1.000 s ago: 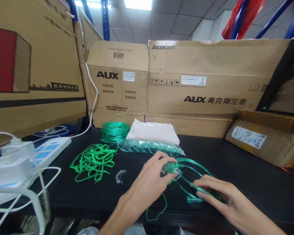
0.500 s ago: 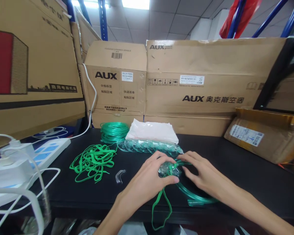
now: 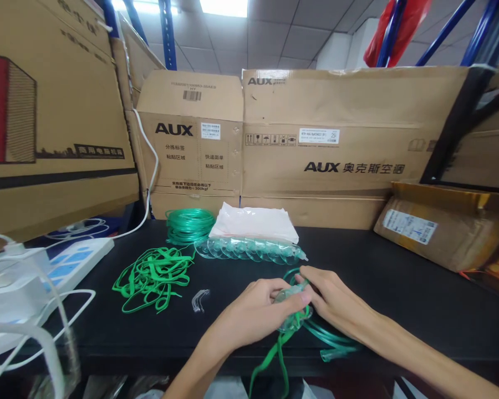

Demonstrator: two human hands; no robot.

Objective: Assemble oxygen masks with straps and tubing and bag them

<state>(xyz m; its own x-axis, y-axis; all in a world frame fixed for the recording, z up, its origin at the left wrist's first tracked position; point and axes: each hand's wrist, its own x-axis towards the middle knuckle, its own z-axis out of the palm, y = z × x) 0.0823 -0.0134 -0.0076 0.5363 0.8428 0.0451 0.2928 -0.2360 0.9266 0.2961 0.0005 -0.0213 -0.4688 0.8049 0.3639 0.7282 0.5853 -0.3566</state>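
Note:
My left hand (image 3: 261, 310) is closed around a clear green plastic mask (image 3: 293, 317) near the front edge of the black table (image 3: 399, 288). My right hand (image 3: 332, 299) pinches the same mask from the right, fingertips meeting the left thumb. A green elastic strap (image 3: 274, 360) hangs from the mask over the table's edge. Green tubing (image 3: 332, 338) curls under my right wrist and ends in a connector.
Behind my hands lie a row of stacked clear masks (image 3: 249, 249), a white bag pile (image 3: 255, 223), a coil of green tubing (image 3: 189, 224), a heap of green straps (image 3: 153, 277) and small metal clips (image 3: 199, 300). A white power strip (image 3: 45, 271) sits left. Cardboard boxes (image 3: 316, 138) wall the back.
My right hand left the tubing's end at the right and came in to the mask. Both hands drew the mask a little nearer, and the strap now hangs lower over the edge.

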